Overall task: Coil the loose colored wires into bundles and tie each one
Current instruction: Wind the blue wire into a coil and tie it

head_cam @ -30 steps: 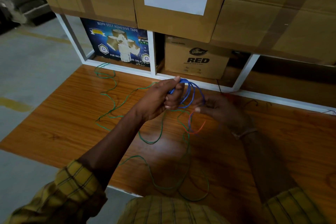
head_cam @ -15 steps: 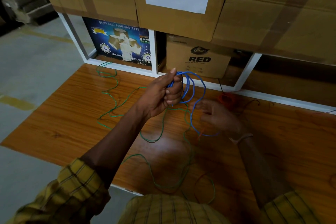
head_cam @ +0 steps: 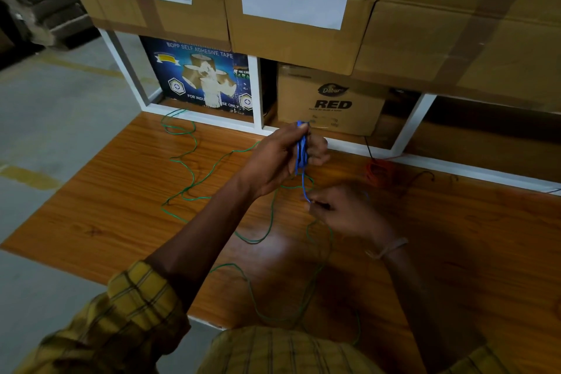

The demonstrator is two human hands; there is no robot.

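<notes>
Above the shiny brown wooden table (head_cam: 455, 252): thin blue wire bunch (head_cam: 301, 149), squeezed in curled left hand (head_cam: 283, 158). Loose tail pinched by right hand (head_cam: 343, 211) just below. Best to pull snug, wrap round the middle, keep loops tight. Long green wire (head_cam: 194, 158) waiting, loose.

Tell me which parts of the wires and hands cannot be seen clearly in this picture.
- Head view: the right hand is motion-blurred, so its grip on the blue wire tail is unclear.
- The blue coil's loop count is hidden inside the left hand.
- The red wire bundle lies in shadow; any tie is unreadable.
- The green wire runs under the arms and behind the shirt at the bottom edge.
</notes>
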